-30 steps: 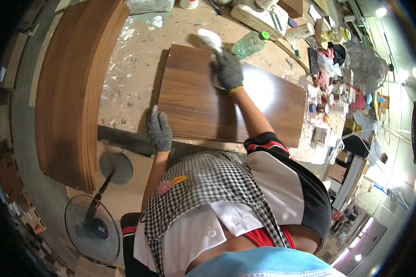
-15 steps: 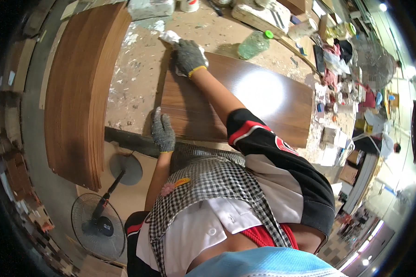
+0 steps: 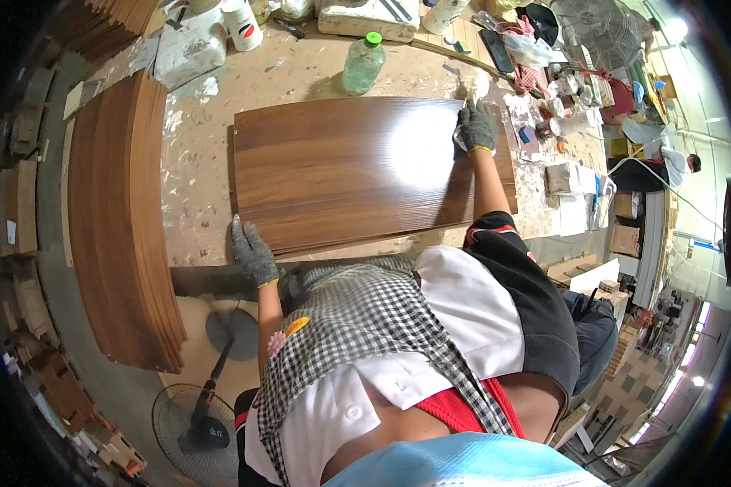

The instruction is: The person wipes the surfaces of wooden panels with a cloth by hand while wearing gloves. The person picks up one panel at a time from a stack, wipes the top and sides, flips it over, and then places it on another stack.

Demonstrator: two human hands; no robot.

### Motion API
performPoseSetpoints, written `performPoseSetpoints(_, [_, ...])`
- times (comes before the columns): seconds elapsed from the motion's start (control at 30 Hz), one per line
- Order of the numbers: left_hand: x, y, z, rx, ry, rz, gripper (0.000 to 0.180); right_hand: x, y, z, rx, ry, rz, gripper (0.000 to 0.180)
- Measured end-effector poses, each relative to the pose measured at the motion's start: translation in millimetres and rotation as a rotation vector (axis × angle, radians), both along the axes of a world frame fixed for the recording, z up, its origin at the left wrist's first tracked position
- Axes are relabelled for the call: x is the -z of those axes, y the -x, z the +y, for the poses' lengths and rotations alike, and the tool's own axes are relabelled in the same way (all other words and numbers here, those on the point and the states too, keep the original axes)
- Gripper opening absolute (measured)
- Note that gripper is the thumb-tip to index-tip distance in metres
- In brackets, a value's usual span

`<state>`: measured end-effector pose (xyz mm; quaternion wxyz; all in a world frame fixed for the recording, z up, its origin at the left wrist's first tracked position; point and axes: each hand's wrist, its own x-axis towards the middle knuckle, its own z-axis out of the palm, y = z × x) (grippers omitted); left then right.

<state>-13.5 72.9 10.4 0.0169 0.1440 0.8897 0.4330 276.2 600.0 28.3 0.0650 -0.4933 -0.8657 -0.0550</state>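
Head view: half a second ago the right hand (image 3: 477, 128) was at the board's far left corner; it has now swept across to the far edge near the right end, arm stretched out, and the cloth (image 3: 479, 84) went with it. Its gloved fingers are closed over that white cloth, which pokes out past them, though their undersides are hidden. The board (image 3: 333, 174) lies flat on the counter (image 3: 199, 174), long side toward the person, between the stack (image 3: 122, 219) on the left and the clutter on the right; a bright glare covers part of its top. The left hand (image 3: 253, 252) stays at the near left corner, fingers straight and gripping nothing, seemingly steadying the board. The bottle (image 3: 364, 63) stands just beyond the far edge. This reads as a wiping stroke that has reached the right end; whether every strip is covered, I cannot tell.
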Motion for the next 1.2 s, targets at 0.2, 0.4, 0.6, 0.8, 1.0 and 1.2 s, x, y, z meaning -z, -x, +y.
performPoseSetpoints(0.2, [12,10,14,0.117,-0.001,0.058,0.047,78,126,-79,-0.249,-0.049,0.32,0.02])
performPoseSetpoints(0.4, [30,14,-15,0.002,0.138,0.064,0.048,3,149,-159,-0.687,0.042,0.421,0.042])
performPoseSetpoints(0.6, [35,17,-27,-0.008,0.174,0.066,0.046,-28,15,9,-0.017,0.071,-0.308,0.023])
performPoseSetpoints(0.8, [56,23,-47,-0.001,0.264,0.155,0.044,-24,16,20,0.192,0.129,-0.24,0.037])
performPoseSetpoints(1.0, [42,18,-32,-0.016,0.333,0.115,0.042,7,26,-43,-0.255,-0.24,0.102,0.033])
performPoseSetpoints(1.2, [75,33,-40,0.036,0.243,0.236,0.037,13,-70,90,0.411,0.39,0.187,0.049])
